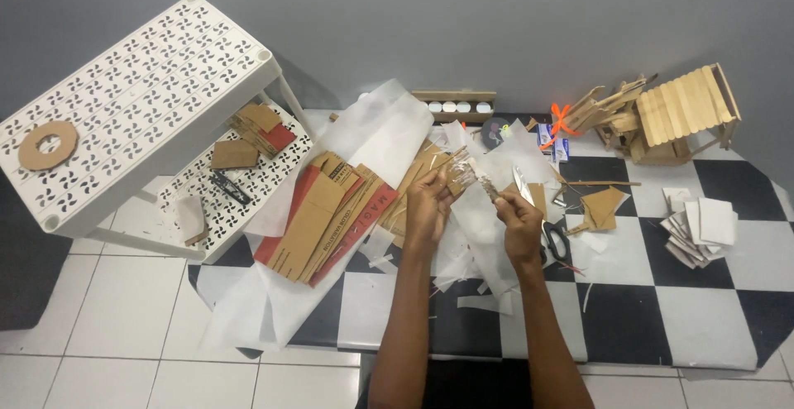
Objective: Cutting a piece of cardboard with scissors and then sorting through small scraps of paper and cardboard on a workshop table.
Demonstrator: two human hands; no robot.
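A person sat on a tiled floor (124, 293) over a black-and-white checked mat (637, 310) strewn with craft scraps, both hands raised above the litter. The left hand (428, 202) had its grip closed on a small bundle of thin sticks in clear wrapping (460, 171), held just above a spread of white paper sheets (389, 128); the right hand (519, 220) pinched what looked like a thin strip or blade (523, 184), though the picture was too small to tell which. The work appeared to be at the stage of opening or separating the bundle, and the next move would seem to call for a steady pull with the right fingers while the left kept the bundle firm. Flattened brown and red cardboard pieces (331, 215) lay just left of the hands, black-handled scissors (556, 242) just right of them. Well apart, a small house of wooden sticks (662, 115) stood by the wall, a stack of white squares (701, 225) lay on the mat, and a white perforated rack (132, 103) held a cardboard ring (47, 145).
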